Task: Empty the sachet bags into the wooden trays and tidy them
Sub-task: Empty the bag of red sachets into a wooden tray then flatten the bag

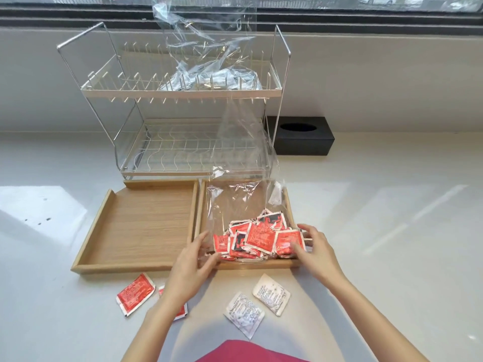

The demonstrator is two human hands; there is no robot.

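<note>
Both hands work a clear bag (235,205) of red sachets (261,239) lying in the right tray (290,205), its long axis running away toward the rack (183,92). The left hand (193,259) pinches the bag's near-left corner; the right hand (313,244) rests open-fingered on the pile. The left tray (146,220) sits empty beside it.

This looks like a home kitchen or pantry corner by a window. A two-tier wire dish rack (183,105) stands on a pale glossy desk (392,231) against a plain wall, with a black tissue box (300,137) beside it and parked cars (376,0) visible outside.
</note>
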